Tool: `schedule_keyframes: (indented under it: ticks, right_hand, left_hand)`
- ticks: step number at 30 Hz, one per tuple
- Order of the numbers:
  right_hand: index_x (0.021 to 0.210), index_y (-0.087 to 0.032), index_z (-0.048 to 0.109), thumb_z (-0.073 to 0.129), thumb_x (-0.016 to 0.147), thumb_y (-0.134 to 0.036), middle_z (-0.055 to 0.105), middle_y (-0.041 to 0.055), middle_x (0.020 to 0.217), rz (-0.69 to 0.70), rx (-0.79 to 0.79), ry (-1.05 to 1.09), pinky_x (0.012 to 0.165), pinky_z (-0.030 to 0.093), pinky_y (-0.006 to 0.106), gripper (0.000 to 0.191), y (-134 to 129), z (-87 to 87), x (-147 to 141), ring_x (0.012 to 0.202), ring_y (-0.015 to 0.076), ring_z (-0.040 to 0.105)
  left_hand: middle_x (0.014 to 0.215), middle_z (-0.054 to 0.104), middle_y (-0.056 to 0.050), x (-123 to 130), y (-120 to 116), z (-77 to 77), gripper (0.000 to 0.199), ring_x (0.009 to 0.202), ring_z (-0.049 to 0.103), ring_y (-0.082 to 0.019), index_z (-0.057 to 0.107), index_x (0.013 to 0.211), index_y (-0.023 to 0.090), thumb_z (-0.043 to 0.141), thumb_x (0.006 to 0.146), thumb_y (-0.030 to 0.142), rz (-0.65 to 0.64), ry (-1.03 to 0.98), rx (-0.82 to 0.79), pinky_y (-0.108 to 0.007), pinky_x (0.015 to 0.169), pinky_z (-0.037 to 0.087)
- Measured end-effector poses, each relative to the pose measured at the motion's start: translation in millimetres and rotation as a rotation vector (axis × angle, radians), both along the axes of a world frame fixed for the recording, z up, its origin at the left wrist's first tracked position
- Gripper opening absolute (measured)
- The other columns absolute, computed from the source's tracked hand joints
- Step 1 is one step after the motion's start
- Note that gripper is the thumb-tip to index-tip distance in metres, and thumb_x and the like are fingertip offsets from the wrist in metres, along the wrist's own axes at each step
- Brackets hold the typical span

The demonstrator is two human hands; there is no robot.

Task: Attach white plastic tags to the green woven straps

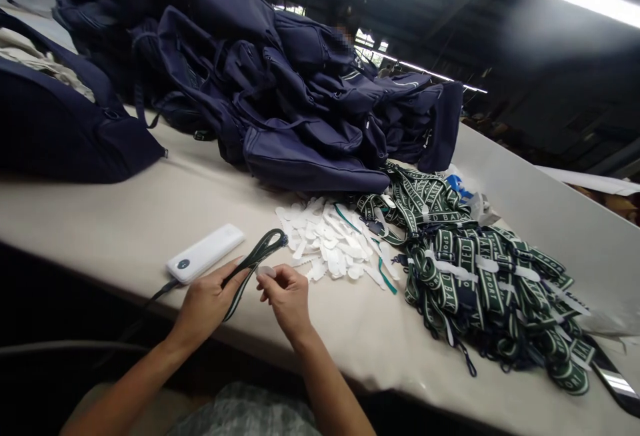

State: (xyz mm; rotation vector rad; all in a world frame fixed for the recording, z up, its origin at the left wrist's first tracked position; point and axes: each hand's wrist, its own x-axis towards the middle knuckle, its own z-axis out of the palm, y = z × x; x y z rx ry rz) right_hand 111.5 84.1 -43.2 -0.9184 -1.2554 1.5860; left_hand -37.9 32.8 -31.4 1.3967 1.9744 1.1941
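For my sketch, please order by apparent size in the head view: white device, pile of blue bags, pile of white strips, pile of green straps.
1. Pile of blue bags
2. Pile of green straps
3. Pile of white strips
4. White device

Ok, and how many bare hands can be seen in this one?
2: the left hand grips a folded strap, and the right hand, beside it, pinches a white piece. Any behind the heaped navy bags would be hidden.
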Motion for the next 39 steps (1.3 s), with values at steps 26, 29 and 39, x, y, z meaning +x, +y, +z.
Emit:
schedule_keyframes:
  ticks: [26, 29, 39]
  right_hand:
    - [0.095, -0.020, 0.060, 0.070, 0.083, -0.040, 0.064, 0.0015, 0.084, -0.090, 0.064, 0.175, 0.068, 0.058, 0.029, 0.026, -2.5, -7.7, -26.2, 0.070, 0.0147, 0.063]
    - [0.103, -0.022, 0.060, 0.080, 0.073, -0.031, 0.064, 0.0015, 0.089, -0.039, 0.040, 0.278, 0.078, 0.060, 0.031, 0.037, -3.1, -8.3, -26.1, 0.079, 0.0160, 0.065]
    - [0.104, -0.021, 0.072, 0.077, 0.081, -0.028, 0.056, 0.0049, 0.106, 0.067, 0.251, 0.144, 0.086, 0.058, 0.034, 0.025, 11.6, 1.1, -15.1, 0.090, 0.0172, 0.067]
  left_hand:
    - [0.116, 0.074, -0.011, 7.3, 2.9, -5.2, 0.049, 0.108, 0.068, -0.032, 0.069, 0.122, 0.020, 0.046, 0.092, 0.051, 0.043, 0.170, -0.026, -0.034, 0.094, 0.048]
    - [0.087, 0.076, -0.007, 8.6, 4.0, -1.5, 0.047, 0.088, 0.071, -0.027, 0.071, 0.106, 0.018, 0.049, 0.089, 0.056, 0.031, -0.018, -0.038, -0.030, 0.080, 0.052]
    - [0.076, 0.073, -0.003, -0.9, 4.9, 8.9, 0.048, 0.077, 0.071, -0.023, 0.073, 0.103, 0.018, 0.050, 0.090, 0.058, 0.048, 0.020, -0.008, -0.026, 0.074, 0.054]
